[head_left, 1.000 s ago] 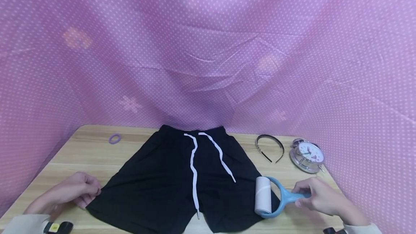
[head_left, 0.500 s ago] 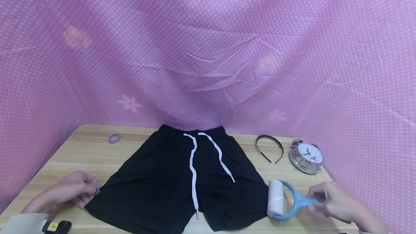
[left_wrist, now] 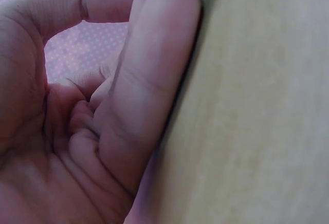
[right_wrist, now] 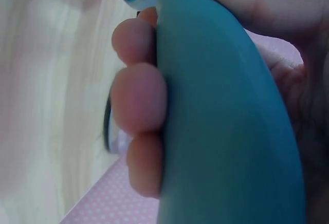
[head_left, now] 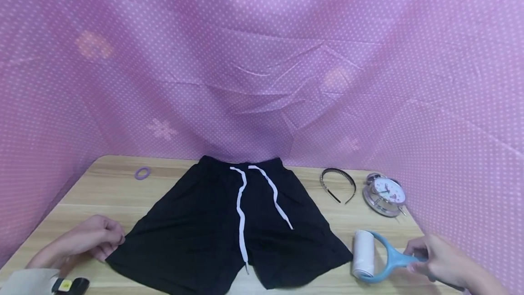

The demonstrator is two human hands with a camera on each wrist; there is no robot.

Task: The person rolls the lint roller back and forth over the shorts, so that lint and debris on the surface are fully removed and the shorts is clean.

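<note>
Black shorts (head_left: 188, 231) lie spread flat on the table, waistband at the back and two white drawstrings (head_left: 242, 222) trailing down the front. At the left leg's outer corner, my left hand (head_left: 88, 239) pinches the hem between thumb and fingers. My right hand (head_left: 442, 261) grips the blue handle of a lint roller (head_left: 363, 254), just off the right leg's corner. Its white paper roll stands beside the hem. In the right wrist view, fingers (right_wrist: 139, 98) wrap around the thick handle (right_wrist: 221, 121).
A purple ring-shaped band (head_left: 142, 173) lies at the back left of the wooden table (head_left: 102, 195). Behind the right leg are a black headband (head_left: 338, 185) and a silver alarm clock (head_left: 385, 195). A pink dotted cloth (head_left: 262, 81) hangs around the table's back and sides.
My right hand has drawn the lint roller rightward off the shorts' right leg onto the bare wood. The left hand keeps its pinch on the hem.
</note>
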